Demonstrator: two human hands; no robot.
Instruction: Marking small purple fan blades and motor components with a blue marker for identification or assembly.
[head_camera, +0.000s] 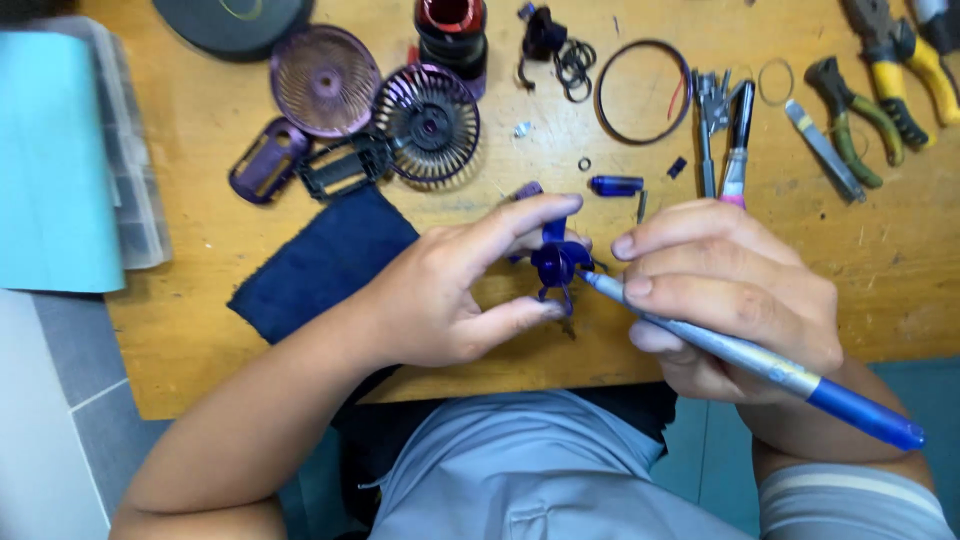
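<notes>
My left hand (455, 285) pinches a small dark-blue fan propeller (556, 262) between thumb and fingers, just above the wooden table (210, 330). My right hand (730, 290) grips a screwdriver with a silver shaft and blue end (760, 365), and its tip touches the propeller's right side. Both hands sit over the table's near edge. Under my left wrist lies a dark-blue cloth (320, 265).
Purple fan grilles (325, 80) (430, 122), a purple shell piece (265, 160) and a black frame lie at the back left. Rings, a black hoop (645, 90), tweezers, a pen and pliers (850, 115) (905, 60) spread across the back right. A clear box with a teal sheet (55, 160) sits left.
</notes>
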